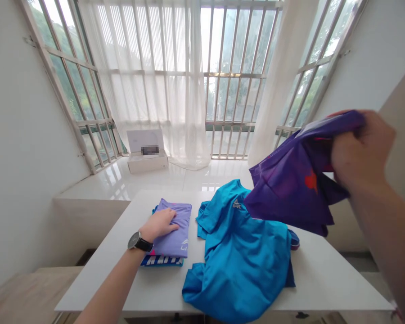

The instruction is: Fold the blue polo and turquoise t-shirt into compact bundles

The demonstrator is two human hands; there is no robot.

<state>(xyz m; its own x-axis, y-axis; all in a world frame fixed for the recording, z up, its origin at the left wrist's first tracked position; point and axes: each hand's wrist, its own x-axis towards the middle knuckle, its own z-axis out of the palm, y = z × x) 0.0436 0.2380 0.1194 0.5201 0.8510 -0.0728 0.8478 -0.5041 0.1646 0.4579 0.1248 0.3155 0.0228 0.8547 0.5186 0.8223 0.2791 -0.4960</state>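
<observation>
My left hand [161, 224], with a black-strapped watch on the wrist, lies flat with fingers stretched out on a folded lavender shirt [180, 229]. That shirt rests on another folded garment [162, 261], blue with white lettering. Raised at the right, my right hand [364, 153] grips a creased, shiny dark purple bag [286, 189] with an orange-red print. The bag hangs above the table and covers part of what is behind it. Below it, a bright blue T-shirt [243, 261] lies loosely spread, its lower end at the table's front edge.
The white table [330, 283] stands against a glossy tiled window ledge [118, 182]. An open white box [147, 163] sits on the ledge at the left. Sheer curtains [148, 90] hang before the barred window. Something dark blue [294, 240] shows beside the T-shirt.
</observation>
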